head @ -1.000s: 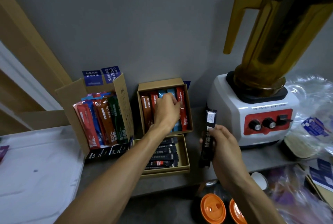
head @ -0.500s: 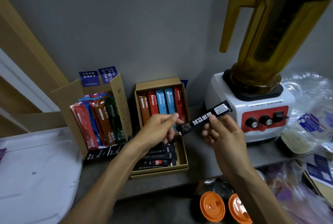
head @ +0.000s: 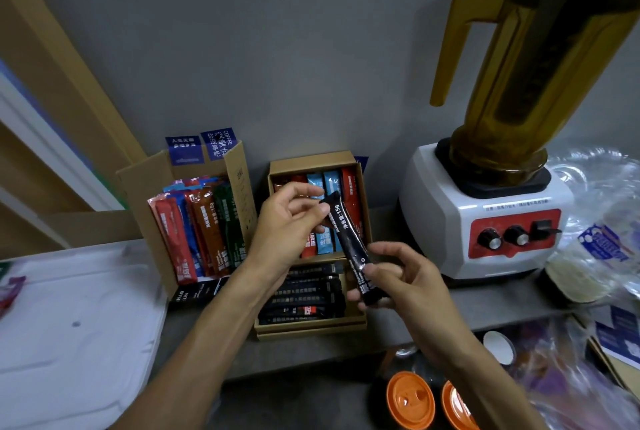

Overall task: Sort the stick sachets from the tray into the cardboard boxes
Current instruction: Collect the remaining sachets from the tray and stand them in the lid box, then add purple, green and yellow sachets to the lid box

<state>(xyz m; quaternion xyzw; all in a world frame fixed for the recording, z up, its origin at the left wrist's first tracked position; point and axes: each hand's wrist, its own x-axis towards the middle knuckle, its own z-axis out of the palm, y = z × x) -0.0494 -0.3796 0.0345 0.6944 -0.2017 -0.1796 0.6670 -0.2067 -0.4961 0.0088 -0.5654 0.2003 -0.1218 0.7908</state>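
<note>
A black stick sachet [head: 348, 242] is held between both hands above the boxes, tilted with its top end to the upper left. My left hand [head: 284, 225] pinches its upper end. My right hand [head: 398, 280] grips its lower end. Behind them an upright cardboard box [head: 313, 161] holds red, orange and blue sachets. Below it a flat cardboard box [head: 311, 329] holds several black sachets lying crosswise. A larger open carton [head: 138, 187] at the left holds red, blue, brown and green sachets [head: 197, 232]. The white tray [head: 69, 325] lies at the far left.
A white and red blender [head: 485, 215] with an amber jug stands right of the boxes. Clear plastic bags [head: 595, 221] pile up at the far right. Two orange lids [head: 410, 402] sit low in front. A black sachet pack [head: 197, 292] lies before the carton.
My left hand left the upright box and took the sachet's free end. The sachet swung from upright, through level, to a steep diagonal between both hands.
</note>
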